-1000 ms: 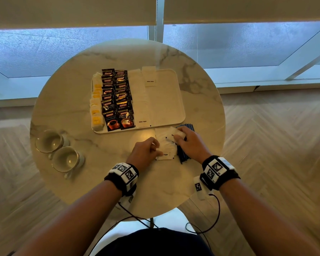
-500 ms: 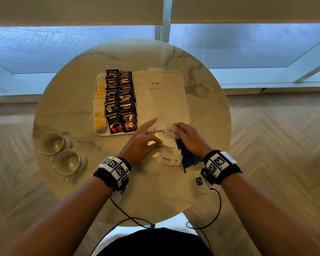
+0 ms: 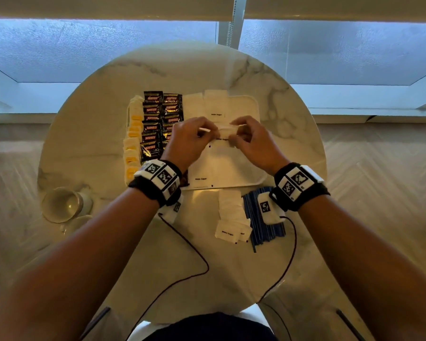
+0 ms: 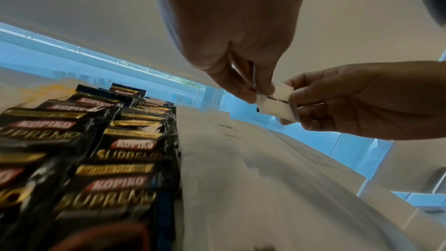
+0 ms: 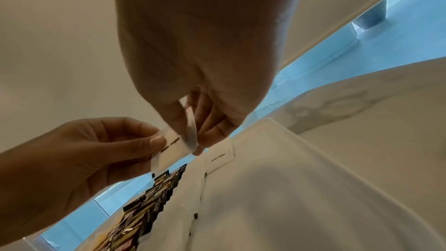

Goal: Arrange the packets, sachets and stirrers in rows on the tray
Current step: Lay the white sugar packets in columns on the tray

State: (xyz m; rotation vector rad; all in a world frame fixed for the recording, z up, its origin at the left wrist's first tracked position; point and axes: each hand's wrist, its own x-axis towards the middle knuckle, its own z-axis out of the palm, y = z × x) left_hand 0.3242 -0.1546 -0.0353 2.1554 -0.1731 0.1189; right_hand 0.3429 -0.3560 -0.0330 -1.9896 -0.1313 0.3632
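Note:
Both hands hold one white sugar sachet (image 3: pixel 223 132) in the air above the cream tray (image 3: pixel 252 168). My left hand (image 3: pixel 213 134) pinches its left end and my right hand (image 3: pixel 233 135) pinches its right end. The left wrist view shows the sachet (image 4: pixel 275 104) between the two sets of fingertips, as does the right wrist view (image 5: pixel 172 146). On the tray lie rows of black Kopiko packets (image 3: pixel 153 124), yellow and white sachets (image 3: pixel 132 143) and white sugar sachets (image 3: pixel 194 107). Loose sugar sachets (image 3: pixel 231 217) and blue stirrers (image 3: pixel 255 225) lie on the table in front of the tray.
Two glass cups (image 3: pixel 62 205) stand at the left edge of the round marble table (image 3: pixel 84 143). Thin black cables (image 3: pixel 194 254) run from the wristbands across the near table. A window and wooden floor surround the table.
Both hands rose from the loose sachet pile at the table's near side and moved forward over the tray, carrying a sugar sachet between them.

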